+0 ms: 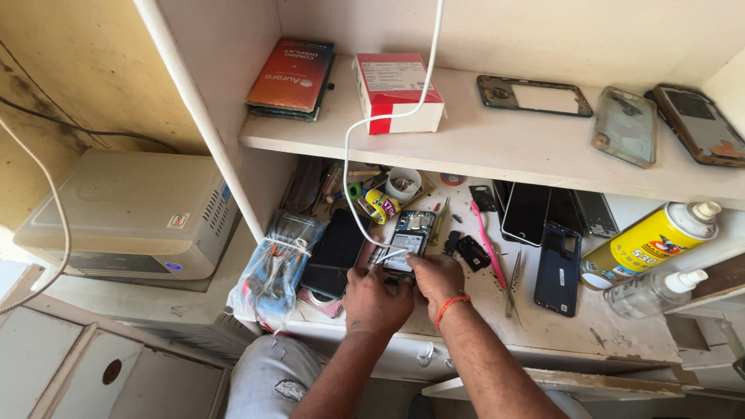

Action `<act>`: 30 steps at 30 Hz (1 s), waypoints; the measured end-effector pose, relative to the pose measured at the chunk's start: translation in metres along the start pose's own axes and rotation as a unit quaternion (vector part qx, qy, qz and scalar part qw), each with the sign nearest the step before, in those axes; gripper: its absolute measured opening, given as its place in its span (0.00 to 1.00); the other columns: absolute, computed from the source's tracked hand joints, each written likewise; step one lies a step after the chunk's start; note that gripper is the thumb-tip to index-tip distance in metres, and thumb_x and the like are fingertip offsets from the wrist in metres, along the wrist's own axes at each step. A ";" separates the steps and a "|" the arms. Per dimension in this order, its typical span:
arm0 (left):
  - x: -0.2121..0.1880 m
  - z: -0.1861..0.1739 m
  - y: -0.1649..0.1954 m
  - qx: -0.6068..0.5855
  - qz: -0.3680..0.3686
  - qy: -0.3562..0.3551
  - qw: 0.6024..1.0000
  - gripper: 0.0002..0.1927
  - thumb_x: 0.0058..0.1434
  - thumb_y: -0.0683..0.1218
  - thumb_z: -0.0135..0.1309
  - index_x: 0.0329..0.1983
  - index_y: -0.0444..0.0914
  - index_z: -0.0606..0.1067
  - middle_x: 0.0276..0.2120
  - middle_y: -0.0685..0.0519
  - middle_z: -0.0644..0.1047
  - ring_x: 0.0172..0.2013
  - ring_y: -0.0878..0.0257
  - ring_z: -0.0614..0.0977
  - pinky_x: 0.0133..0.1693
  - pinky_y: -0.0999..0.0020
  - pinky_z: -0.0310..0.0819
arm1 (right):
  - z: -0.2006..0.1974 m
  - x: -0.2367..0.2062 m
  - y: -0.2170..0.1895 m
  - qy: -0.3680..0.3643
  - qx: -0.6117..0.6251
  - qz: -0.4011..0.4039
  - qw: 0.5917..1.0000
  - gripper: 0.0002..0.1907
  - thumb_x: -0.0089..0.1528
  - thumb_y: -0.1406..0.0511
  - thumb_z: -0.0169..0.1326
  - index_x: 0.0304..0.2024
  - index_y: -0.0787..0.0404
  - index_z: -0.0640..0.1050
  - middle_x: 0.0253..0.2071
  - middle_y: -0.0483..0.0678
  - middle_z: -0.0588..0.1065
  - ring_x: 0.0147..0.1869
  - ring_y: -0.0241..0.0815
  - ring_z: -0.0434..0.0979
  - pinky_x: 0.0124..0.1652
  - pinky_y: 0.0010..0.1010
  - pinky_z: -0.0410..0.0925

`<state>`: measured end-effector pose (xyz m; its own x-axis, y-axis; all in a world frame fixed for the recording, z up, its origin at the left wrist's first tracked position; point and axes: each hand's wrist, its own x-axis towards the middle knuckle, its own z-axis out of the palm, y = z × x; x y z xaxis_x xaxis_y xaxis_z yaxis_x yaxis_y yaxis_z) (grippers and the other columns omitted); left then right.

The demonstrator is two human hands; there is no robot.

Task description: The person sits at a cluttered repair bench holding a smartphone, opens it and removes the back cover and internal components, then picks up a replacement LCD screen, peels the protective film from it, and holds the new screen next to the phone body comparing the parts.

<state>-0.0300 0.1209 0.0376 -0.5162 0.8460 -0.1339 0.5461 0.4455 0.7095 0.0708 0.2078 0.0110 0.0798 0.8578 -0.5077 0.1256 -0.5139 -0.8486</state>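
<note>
Cream-painted shelving fills the view, with a scuffed white desk (621, 326) below an upper shelf (497, 147), all of it crowded with phone parts.

At the near middle of the desk, the left hand (376, 299) and the right hand (438, 279) meet over an opened phone (409, 240) that lies flat with its back off and its inner boards showing. The left hand is curled, fingers bent onto the phone's near left edge; how firmly it grips cannot be told. The right hand is pinched closed at the phone's near end, where the plug of a white cable (353, 155) arrives; the fingertips hide exactly what they hold. An orange thread band (448, 305) circles the right wrist.

Just left of the phone lies a dark screen panel (335, 252), and beyond it a clear plastic bag (272, 268) of small tools. Right of the hands are a pink pry tool (487, 244), metal tweezers (514, 283) and a dark blue phone back frame (559, 268). At the far right, a yellow spray can (648, 244) lies on its side above a clear spray bottle (656, 291).

The white cable climbs past a red and white box (397, 91) on the upper shelf, beside a red booklet (293, 77). A grey device with vents (124, 213) sits at the left.
</note>
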 end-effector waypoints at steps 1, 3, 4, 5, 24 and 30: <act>-0.001 0.001 -0.001 -0.005 0.002 0.004 1.000 0.27 0.52 0.59 0.62 0.48 0.36 0.78 0.52 0.40 0.71 0.53 0.42 0.76 0.55 0.49 0.71 | 0.002 0.001 0.002 0.008 -0.019 -0.010 1.000 0.10 0.57 0.63 0.65 0.32 0.63 0.80 0.26 0.46 0.77 0.26 0.39 0.75 0.25 0.35 0.63; -0.001 0.003 -0.004 -0.014 0.007 0.011 1.000 0.28 0.52 0.59 0.61 0.49 0.35 0.78 0.52 0.39 0.71 0.53 0.41 0.75 0.55 0.49 0.71 | 0.006 0.005 0.002 0.022 -0.008 -0.080 0.996 0.09 0.54 0.65 0.66 0.31 0.64 0.80 0.28 0.47 0.78 0.28 0.37 0.76 0.27 0.33 0.67; -0.002 0.004 -0.006 -0.023 0.018 0.020 0.999 0.28 0.52 0.58 0.61 0.50 0.35 0.78 0.52 0.38 0.71 0.53 0.41 0.75 0.56 0.49 0.71 | 0.005 0.007 0.002 0.030 -0.002 -0.115 0.993 0.09 0.52 0.66 0.67 0.30 0.64 0.80 0.28 0.47 0.79 0.29 0.35 0.76 0.28 0.32 0.69; -0.003 0.004 -0.008 -0.033 0.031 0.029 0.999 0.28 0.52 0.57 0.60 0.51 0.34 0.77 0.52 0.37 0.71 0.54 0.41 0.75 0.56 0.50 0.70 | 0.003 0.008 0.000 0.032 0.003 -0.143 0.989 0.10 0.51 0.67 0.67 0.30 0.64 0.79 0.28 0.47 0.79 0.29 0.35 0.77 0.29 0.31 0.70; -0.043 0.008 -0.013 -0.184 0.026 0.027 0.982 0.21 0.58 0.44 0.52 0.54 0.36 0.77 0.47 0.47 0.75 0.36 0.59 0.83 0.43 0.63 0.79 | -0.051 -0.054 -0.025 0.051 -0.480 -0.493 0.724 0.09 0.53 0.63 0.62 0.30 0.59 0.76 0.33 0.50 0.79 0.36 0.55 0.81 0.35 0.46 0.74; -0.039 0.014 -0.017 -0.213 0.029 0.019 0.976 0.19 0.59 0.43 0.52 0.53 0.36 0.78 0.47 0.47 0.76 0.35 0.60 0.84 0.42 0.64 0.80 | -0.060 -0.041 -0.016 0.056 -0.450 -0.486 0.747 0.09 0.52 0.63 0.64 0.28 0.59 0.78 0.31 0.50 0.79 0.34 0.54 0.80 0.34 0.44 0.73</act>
<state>-0.0098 0.0843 0.0207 -0.5215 0.8508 -0.0644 0.2556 0.2277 0.9396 0.1251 0.1808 0.0538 -0.4062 0.8474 0.3419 0.7879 0.5143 -0.3386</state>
